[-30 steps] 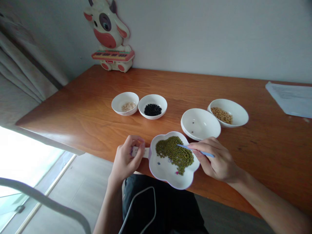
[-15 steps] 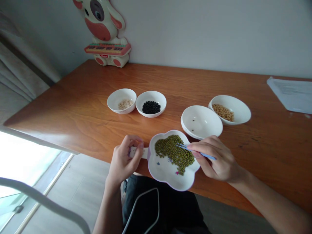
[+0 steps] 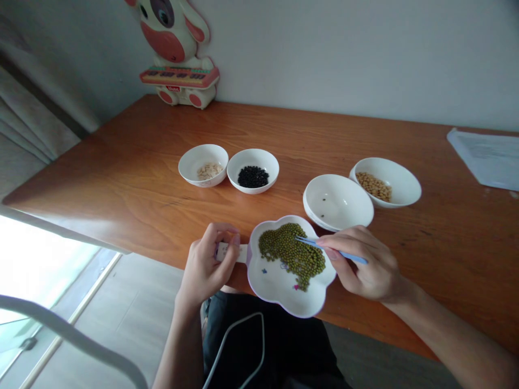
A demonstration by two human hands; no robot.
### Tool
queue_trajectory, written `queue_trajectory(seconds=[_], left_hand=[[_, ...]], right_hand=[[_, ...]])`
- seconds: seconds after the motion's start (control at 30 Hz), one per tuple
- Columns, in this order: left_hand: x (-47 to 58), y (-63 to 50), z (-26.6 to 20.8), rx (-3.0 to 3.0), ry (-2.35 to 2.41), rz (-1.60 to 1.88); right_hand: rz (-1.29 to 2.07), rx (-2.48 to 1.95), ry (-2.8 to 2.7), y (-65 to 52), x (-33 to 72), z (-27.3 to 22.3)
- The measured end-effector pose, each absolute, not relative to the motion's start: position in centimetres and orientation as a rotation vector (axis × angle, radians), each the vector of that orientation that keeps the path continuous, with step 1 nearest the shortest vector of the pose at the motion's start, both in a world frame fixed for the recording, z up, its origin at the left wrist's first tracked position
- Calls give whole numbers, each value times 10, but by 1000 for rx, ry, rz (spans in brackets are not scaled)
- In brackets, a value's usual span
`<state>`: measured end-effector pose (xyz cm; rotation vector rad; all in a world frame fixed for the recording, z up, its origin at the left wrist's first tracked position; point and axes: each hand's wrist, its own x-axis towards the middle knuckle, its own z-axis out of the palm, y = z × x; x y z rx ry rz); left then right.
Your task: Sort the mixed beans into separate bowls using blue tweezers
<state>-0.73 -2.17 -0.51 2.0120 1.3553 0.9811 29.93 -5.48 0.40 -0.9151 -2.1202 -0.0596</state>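
Wooden surface [image 3: 316, 140], and at its near edge a white flower-shaped dish [image 3: 275, 286], handle pointing left into the left hand [image 3: 211, 267], fingers pinched on it. Right hand [image 3: 363, 265] is way closer to the food: fingers closed round a skinny blue fork [image 3: 311, 241] slanting left and away, tines right at the mung beans [image 3: 279, 246], left of those fingers. Can't tell if any are speared.

Flower-shaped dish [image 3: 275, 289]: white, lilac rim; extends right from the left hand [image 3: 213, 265], which grips its handle [image 3: 243, 253]. Green beans [image 3: 286, 243]: loose, spread across dish, mostly far side. Blue fork [image 3: 311, 242]: slim, slanted; tines left of the right hand's [image 3: 363, 265] pinch, at the beans.
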Motion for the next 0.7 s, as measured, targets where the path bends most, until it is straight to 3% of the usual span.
queue_trajectory(seconds=[0.7], left_hand=[[-6, -23, -3, 2001, 1374, 960]], right_hand=[[-109, -935, -2163, -53, 298, 8]])
